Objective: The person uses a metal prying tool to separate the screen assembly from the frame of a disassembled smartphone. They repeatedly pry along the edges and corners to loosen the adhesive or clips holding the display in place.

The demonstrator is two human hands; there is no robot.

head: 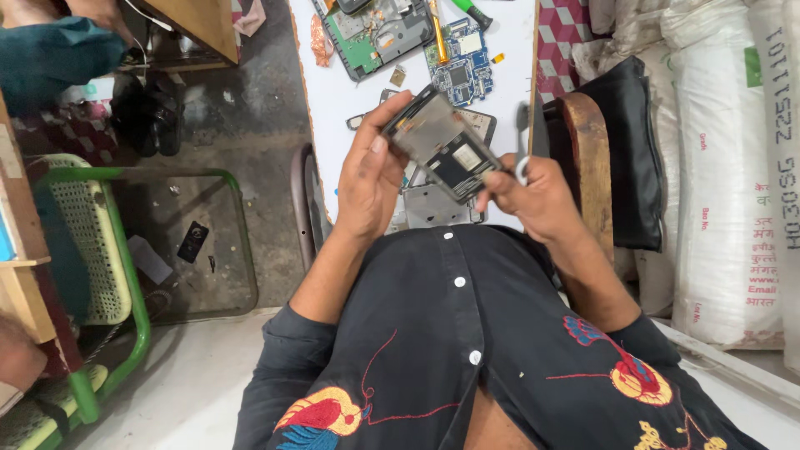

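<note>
step: opened phone chassis held up over white table
left hand: wrapped on chassis edge
right hand: pinching lower corner; likely needs steady grip, careful prying

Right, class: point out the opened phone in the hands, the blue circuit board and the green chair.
opened phone (442, 146), head view, on its dark inner face.
blue circuit board (461, 71), head view, on its middle.
green chair (125, 250), head view, on its frame rail.
</note>
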